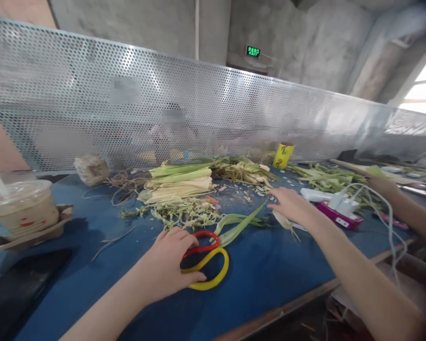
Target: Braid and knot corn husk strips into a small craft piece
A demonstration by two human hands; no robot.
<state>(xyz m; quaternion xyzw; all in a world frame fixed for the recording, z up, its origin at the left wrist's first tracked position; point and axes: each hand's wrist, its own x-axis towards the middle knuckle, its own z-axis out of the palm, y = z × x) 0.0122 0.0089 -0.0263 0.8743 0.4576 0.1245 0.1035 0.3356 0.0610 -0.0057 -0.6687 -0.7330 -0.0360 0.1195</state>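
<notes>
My left hand (pixel 168 263) is closed around a pair of scissors, its palm hiding the blades. The red handle loop (pixel 213 234) and the yellow handle loop (pixel 224 270) stick out to the right. Farther right, my right hand (pixel 291 204) reaches over the table with thumb and forefinger apart; I see nothing between them. A pale piece of husk (pixel 283 220) lies just below that hand. Between both hands rest long green leaf strips (pixel 239 229). A stack of flat husk strips (pixel 181 180) lies beyond, with a heap of curly cuttings (pixel 188 213) in front of it.
Left stand a drink cup (pixel 24 213) in a cardboard holder and a dark flat object (pixel 24 289). Twine (pixel 128 184) lies behind. A purple power strip (pixel 339 218) with white cables sits right, near another person's arm (pixel 390 194). A perforated metal screen (pixel 199 109) borders the blue table.
</notes>
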